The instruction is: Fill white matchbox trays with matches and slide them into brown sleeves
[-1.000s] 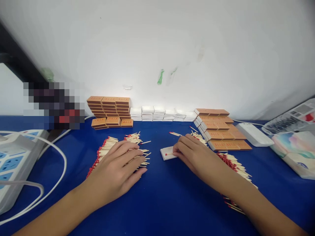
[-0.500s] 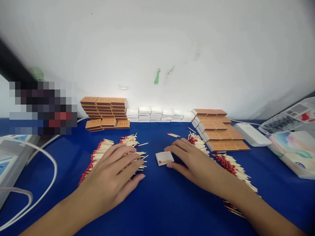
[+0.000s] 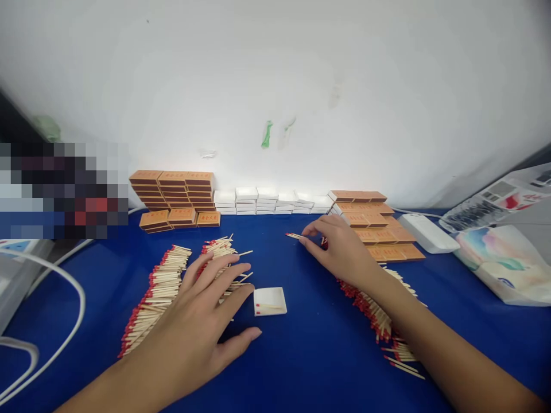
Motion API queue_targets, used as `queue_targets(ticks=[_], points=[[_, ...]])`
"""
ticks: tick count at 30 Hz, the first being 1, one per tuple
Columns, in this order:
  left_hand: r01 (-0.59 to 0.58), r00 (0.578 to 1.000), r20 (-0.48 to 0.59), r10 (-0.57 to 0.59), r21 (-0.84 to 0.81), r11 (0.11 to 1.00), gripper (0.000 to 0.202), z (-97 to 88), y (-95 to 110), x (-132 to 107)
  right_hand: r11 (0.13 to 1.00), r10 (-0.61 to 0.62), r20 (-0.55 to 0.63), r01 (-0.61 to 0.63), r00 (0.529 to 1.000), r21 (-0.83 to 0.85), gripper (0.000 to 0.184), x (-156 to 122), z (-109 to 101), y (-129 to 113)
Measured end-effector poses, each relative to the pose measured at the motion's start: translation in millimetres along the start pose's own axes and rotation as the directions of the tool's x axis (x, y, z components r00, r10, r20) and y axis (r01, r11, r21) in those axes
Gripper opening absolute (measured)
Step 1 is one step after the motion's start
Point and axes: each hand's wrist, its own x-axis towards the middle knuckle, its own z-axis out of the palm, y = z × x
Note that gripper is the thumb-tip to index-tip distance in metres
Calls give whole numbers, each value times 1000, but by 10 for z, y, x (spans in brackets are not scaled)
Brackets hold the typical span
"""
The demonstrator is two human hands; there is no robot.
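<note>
A small white matchbox tray (image 3: 275, 295) lies on the blue tabletop with a couple of red-tipped matches in it, along its near side. My left hand (image 3: 210, 310) is spread open over a heap of matches (image 3: 217, 248), its index fingertip close to the tray's left edge. Beyond the tray, my right hand (image 3: 340, 246) has its thumb and index finger closed round the right ends of a few loose matches (image 3: 293, 235) on the table. A larger pile of matches (image 3: 370, 312) lies under and beside the right forearm, partly hidden.
Orange matchboxes (image 3: 172, 183) are stacked at the back left, white trays (image 3: 267, 201) line the wall, and more orange-covered boxes (image 3: 379, 236) stand at the right. A white device (image 3: 428, 232) and a tissue pack (image 3: 505, 261) lie far right. White cables (image 3: 81, 304) curve at left.
My right hand has left the tray and moved away to the loose matches. The tray now sits nearer to me and further left, with a second match visible. My left hand remains spread.
</note>
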Motion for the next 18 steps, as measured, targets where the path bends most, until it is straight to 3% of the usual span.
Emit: queue_targets(ticks=[8,15,18], points=[[17,1000,-14,-18,-25,1000,37,35,46,44,1000,0,16,0,1000,-6,12,52,114,-22],[5,1000,-28,-7,-57,998,14,23,46,76,999,-36,60,37,998,-16,16,51,100,-24],[13,999,-48,-16,-61,998,19,26,69,88,997,-57,106,63,993,-54,17,54,85,-61]])
